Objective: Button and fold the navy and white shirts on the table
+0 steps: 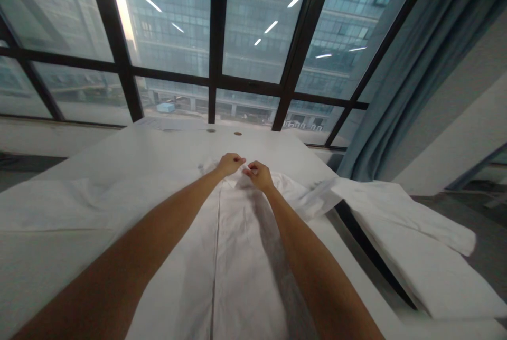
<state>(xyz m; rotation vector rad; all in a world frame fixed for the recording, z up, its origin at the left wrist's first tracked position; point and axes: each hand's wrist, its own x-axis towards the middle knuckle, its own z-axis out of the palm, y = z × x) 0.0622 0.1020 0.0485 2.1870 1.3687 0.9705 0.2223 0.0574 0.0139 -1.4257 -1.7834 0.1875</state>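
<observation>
A white long-sleeved garment (pixel 237 255), like a shirt or coat, lies spread face up on a white table (pixel 166 144), its front seam running towards me. Both my arms reach out to its far end, at the collar (pixel 240 177). My left hand (pixel 231 164) pinches the white cloth there with thumb and forefinger. Just to its right, my right hand (pixel 259 174) is closed on the collar too, fingertips pressed together. The two hands are a small gap apart. Whatever small detail sits between the fingertips is too fine to make out.
Another white garment (pixel 420 245) lies folded at the right, over a dark edge (pixel 376 255). Some white sheets (pixel 170 123) rest at the table's far edge, near two round cable holes (pixel 237 133). Beyond stand framed windows (pixel 253 23) and a blue curtain (pixel 412 65).
</observation>
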